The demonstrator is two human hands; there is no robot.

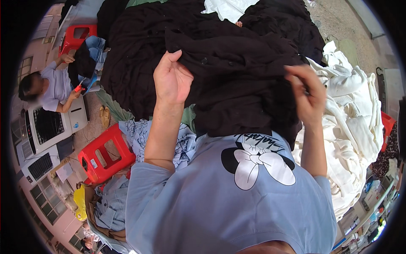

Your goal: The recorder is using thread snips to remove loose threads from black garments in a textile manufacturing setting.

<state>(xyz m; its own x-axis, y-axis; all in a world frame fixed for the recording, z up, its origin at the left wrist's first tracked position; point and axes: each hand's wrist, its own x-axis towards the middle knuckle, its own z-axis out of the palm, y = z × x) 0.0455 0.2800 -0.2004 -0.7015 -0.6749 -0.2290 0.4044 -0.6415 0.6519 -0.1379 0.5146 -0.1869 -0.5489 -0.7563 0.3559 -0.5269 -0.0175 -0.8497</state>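
Both hands grip one black knitted fabric garment: the left hand pinches its upper edge, the right hand clutches its side, beside a cream knitwear pile.

I see a matt black cloth garment, soft and creased, pinched by my left hand and right hand. The heaped cream-white cloth pile looks ribbed and knitted. The red plastic stool is smooth, slightly glossy.
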